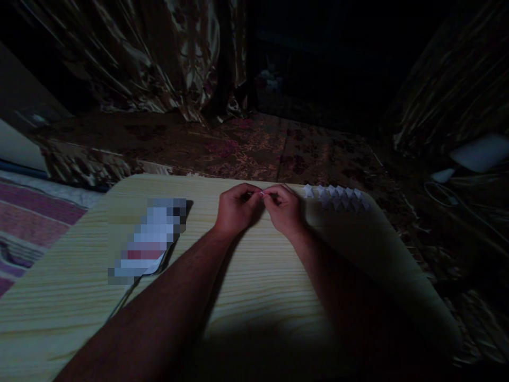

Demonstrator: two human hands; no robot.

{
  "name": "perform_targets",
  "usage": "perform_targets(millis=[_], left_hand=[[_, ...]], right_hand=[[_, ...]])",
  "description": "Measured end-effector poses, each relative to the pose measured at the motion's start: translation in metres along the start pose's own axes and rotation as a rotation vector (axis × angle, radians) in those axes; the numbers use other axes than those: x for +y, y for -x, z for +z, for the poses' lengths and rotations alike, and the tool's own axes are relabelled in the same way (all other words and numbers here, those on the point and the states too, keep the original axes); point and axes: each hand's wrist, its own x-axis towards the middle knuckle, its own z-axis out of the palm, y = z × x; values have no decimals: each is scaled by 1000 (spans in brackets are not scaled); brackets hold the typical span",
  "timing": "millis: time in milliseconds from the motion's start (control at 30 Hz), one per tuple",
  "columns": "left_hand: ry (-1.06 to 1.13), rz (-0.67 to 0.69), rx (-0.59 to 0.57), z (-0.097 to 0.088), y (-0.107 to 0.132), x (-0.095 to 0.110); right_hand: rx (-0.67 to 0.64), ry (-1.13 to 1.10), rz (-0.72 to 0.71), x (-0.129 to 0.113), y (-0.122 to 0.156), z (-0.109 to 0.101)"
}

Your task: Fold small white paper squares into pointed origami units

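My left hand [237, 208] and my right hand [284, 209] meet at the far middle of a pale wooden board [254, 276]. Both are closed in a pinch, fingertips touching over something tiny and pale that I cannot make out in the dim light. Just right of my right hand, at the board's far right corner, several small white paper stars [338, 196] lie in rows.
A flat blurred-out object [149, 239] with a cable lies on the board's left part. A patterned cloth [238, 146] covers the floor beyond, curtains hang behind. White devices and cords [457, 175] lie at the right. A striped rug [24, 223] is at the left.
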Motion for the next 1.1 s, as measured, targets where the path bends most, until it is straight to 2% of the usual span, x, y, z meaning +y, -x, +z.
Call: perform_targets(millis=[567,1100], left_hand=[[0,28,14,-1,0,2],[26,-67,18,-1,1,6]], right_hand=[[56,68,-25,1,-2,-1],[23,-1,-1,3,-2,1]])
